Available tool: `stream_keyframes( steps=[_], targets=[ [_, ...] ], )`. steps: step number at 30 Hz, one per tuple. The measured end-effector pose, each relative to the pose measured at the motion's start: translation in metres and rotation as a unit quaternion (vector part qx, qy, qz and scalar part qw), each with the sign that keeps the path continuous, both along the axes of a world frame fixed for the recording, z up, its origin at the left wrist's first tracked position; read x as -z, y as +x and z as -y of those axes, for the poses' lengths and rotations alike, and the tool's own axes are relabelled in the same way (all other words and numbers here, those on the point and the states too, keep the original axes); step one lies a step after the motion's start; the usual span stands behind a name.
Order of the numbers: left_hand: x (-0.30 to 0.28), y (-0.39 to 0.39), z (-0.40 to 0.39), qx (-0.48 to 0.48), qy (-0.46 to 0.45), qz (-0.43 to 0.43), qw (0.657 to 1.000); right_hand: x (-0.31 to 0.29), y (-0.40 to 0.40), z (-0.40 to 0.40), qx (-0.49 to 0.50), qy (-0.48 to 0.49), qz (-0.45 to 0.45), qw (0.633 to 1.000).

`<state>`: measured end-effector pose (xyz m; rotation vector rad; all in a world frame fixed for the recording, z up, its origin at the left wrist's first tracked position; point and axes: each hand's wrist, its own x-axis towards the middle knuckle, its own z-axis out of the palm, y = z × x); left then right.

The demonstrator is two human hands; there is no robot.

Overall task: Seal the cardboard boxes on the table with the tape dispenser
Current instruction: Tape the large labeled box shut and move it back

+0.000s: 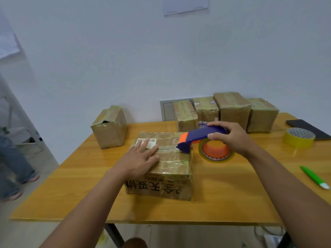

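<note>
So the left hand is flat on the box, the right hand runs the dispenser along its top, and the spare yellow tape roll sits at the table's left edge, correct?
Not quite. The head view shows the spare yellow tape roll near the table's right edge, beside a phone. The rest holds: the left hand lies flat on the box, and the right hand holds the dispenser on its top.

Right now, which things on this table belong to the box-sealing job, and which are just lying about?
In the job:
- tape dispenser, gripped by the right hand
- front box, held flat by the left hand
- lone box at back left
- row of four boxes at the back

Lying about:
- spare yellow tape roll
- phone
- green pen
</note>
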<state>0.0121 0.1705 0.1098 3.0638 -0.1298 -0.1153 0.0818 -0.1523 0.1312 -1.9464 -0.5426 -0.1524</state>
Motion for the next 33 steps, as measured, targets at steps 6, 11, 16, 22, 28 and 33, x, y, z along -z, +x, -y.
stream_keyframes(
  steps=[6,11,16,22,28,33],
  targets=[
    [-0.017,0.003,-0.014,-0.05,-0.005,-0.076,0.996,0.012,0.002,-0.02,0.003,0.026,0.004,1.0],
    [-0.021,-0.002,0.007,0.014,-0.046,-0.018,0.999,0.019,0.005,-0.04,0.014,0.043,0.004,0.999],
    [-0.009,-0.012,0.046,-0.002,-0.052,-0.038,0.998,0.022,0.004,-0.035,-0.001,0.038,-0.015,0.999],
    [-0.001,-0.014,0.047,0.003,-0.034,0.0,0.999,0.012,0.0,-0.007,-0.014,0.014,-0.026,0.999],
    [-0.004,-0.01,0.051,0.005,-0.026,0.001,1.0,0.016,-0.007,0.049,0.008,0.017,-0.034,0.999],
    [-0.001,-0.007,0.064,0.063,-0.015,0.053,0.997,0.018,-0.015,0.054,-0.003,-0.032,-0.045,0.998]
  ],
)
